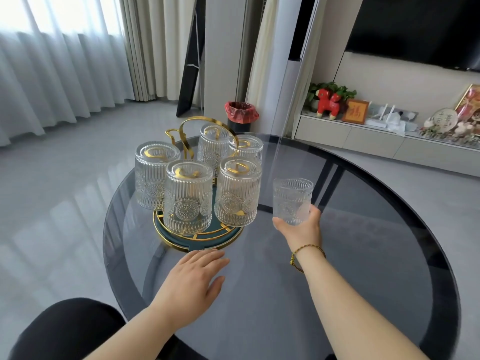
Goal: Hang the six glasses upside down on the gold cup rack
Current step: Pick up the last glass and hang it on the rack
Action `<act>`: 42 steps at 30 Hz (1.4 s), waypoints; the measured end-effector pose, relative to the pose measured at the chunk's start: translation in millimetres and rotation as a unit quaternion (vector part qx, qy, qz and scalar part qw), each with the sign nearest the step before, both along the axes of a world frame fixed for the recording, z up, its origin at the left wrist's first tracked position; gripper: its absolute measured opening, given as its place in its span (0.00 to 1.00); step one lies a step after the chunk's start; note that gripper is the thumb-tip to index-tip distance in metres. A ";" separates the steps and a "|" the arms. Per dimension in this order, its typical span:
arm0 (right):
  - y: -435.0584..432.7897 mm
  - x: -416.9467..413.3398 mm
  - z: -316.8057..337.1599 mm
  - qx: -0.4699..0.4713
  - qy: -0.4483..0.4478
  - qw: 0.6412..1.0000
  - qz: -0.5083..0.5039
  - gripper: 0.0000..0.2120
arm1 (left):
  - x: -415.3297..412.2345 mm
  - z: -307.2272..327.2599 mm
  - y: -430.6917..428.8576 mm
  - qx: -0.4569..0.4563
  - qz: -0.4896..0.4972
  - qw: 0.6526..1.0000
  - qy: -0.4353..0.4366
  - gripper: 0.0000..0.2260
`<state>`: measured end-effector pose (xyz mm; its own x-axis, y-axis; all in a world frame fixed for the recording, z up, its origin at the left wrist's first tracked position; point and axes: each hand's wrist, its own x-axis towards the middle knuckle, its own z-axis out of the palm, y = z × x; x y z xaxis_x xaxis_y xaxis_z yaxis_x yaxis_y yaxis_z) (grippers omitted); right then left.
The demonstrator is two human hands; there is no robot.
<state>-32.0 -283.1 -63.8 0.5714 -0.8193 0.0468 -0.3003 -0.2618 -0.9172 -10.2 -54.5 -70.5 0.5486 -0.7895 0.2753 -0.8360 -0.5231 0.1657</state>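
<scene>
Glass number six (292, 201) stands mouth-up in the right hand (298, 231), which cups it from below and behind: the thumb tip shows at the lower left of the base, the fingers wrap the far right side, and most of the ribbed wall rises clear above the grip. It is held above the round smoked-glass table (363, 255), just to the right of the gold cup rack (197, 136) and apart from it. A thin cord bracelet (306, 255) circles that wrist. Five other glasses already hang upside down on the rack's gold prongs: one at the left (155, 175), one at the front centre (188, 198), one at the front right (237, 190), and two behind, at the back centre (213, 144) and back right (246, 149). A gold hook at the back left of the rack (171, 133) stands bare beside the looped carrying handle. The rack sits on a round teal base with a gold rim (197, 242), near the table's left side. The left hand (193, 279) lies flat and open on the tabletop, palm down, fingers spread forward, the fingertips just short of the base's near rim; whether they touch it cannot be told. It holds nothing. A dark-clothed knee (67, 328) shows at the lower left.
</scene>
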 end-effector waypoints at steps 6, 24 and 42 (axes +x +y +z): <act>-8.2 -26.0 61.0 -0.069 -0.059 0.994 0.060 0.34 | -0.3 -1.8 14.8 -0.029 0.005 1.000 -0.010 0.17; 71.8 40.3 230.4 -0.417 0.027 0.866 0.274 0.36 | 70.2 -19.2 66.7 -0.076 0.171 0.975 0.117 0.26; 114.0 168.4 266.4 -0.472 0.242 0.773 0.347 0.37 | 82.6 -29.7 68.2 -0.117 0.138 0.977 0.117 0.27</act>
<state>136.3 -169.1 202.5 0.9960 -0.0390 0.0803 -0.0356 -0.9985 -0.0425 72.4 13.8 -100.2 0.8007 -0.5334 0.2726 -0.5939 -0.6474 0.4777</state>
